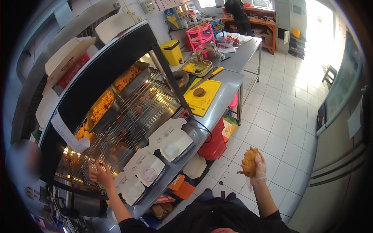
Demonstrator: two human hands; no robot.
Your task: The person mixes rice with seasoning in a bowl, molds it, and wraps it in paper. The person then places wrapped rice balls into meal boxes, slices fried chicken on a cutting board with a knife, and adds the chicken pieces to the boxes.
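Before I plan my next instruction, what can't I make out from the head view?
- Right hand: head view, some fingers hidden behind the fried piece.
- Left hand: head view, too small against the wire rack to tell whether it grips anything.
- Paper strip: head view, its print too small to read.
- Person at the back: head view, upper body cut off by the top edge.
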